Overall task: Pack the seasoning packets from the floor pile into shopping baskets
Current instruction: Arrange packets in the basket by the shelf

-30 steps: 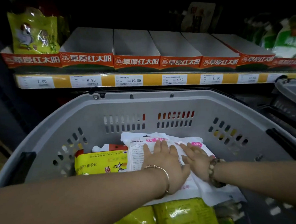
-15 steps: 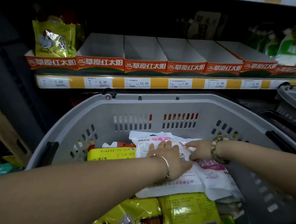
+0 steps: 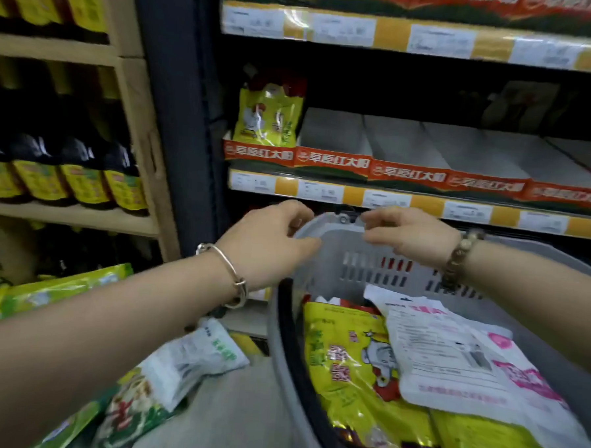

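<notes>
A grey shopping basket (image 3: 380, 273) stands on the floor at the right. Inside it lie yellow seasoning packets (image 3: 345, 360) and, on top of them, white packets with pink print (image 3: 451, 365). My left hand (image 3: 269, 243) grips the basket's far rim at its left corner, thumb under and fingers over. My right hand (image 3: 416, 237) curls its fingers and thumb round the same rim a little to the right. The floor pile sits left of the basket: a white and green packet (image 3: 194, 359) and green packets (image 3: 61, 290). The view is blurred.
Behind the basket a store shelf holds orange-fronted display trays (image 3: 406, 175) and one yellow-green packet (image 3: 267, 119). A wooden shelf at the left carries dark sauce bottles (image 3: 67, 174). Bare grey floor (image 3: 236, 412) shows between pile and basket.
Both hands have lifted off the white packets inside the basket and moved up to its far rim. The camera has swung left and up, bringing the floor pile and bottle shelf into view.
</notes>
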Demonstrator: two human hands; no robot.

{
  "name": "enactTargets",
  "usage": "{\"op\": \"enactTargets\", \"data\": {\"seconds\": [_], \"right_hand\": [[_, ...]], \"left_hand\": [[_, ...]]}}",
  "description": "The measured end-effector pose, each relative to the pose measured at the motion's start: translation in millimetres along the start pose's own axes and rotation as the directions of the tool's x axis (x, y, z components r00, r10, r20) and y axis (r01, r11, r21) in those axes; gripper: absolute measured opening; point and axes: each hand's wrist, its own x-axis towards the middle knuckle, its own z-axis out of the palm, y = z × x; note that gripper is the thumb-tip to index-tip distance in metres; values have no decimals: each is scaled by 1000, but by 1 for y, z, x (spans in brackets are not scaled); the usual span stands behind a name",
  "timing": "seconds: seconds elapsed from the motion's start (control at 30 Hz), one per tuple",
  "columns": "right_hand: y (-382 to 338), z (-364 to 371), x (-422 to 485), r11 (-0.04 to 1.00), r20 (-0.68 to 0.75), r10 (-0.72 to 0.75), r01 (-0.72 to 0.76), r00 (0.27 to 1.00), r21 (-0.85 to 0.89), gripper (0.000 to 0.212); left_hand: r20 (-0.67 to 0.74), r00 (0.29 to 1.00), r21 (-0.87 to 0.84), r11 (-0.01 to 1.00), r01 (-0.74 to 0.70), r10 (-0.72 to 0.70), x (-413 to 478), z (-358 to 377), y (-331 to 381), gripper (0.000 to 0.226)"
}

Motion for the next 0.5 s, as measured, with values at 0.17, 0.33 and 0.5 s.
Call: {"op": "enactTargets", "data": {"seconds": [0.17, 0.33, 0.5], "right_hand": [[-102, 54, 16, 979, 34, -199, 200, 979, -44, 44], [-184, 125, 12, 941, 138, -278, 298, 951, -158, 47], [-225, 204, 6, 875, 243, -274, 346, 931, -339, 44]], "left_hand": [[-141, 987, 82, 993, 86, -74, -59, -83, -69, 42], [-171, 976, 130, 979, 157, -133, -112, -133, -137, 47], [-151, 959, 245, 931, 271, -239, -152, -146, -201, 46]]}}
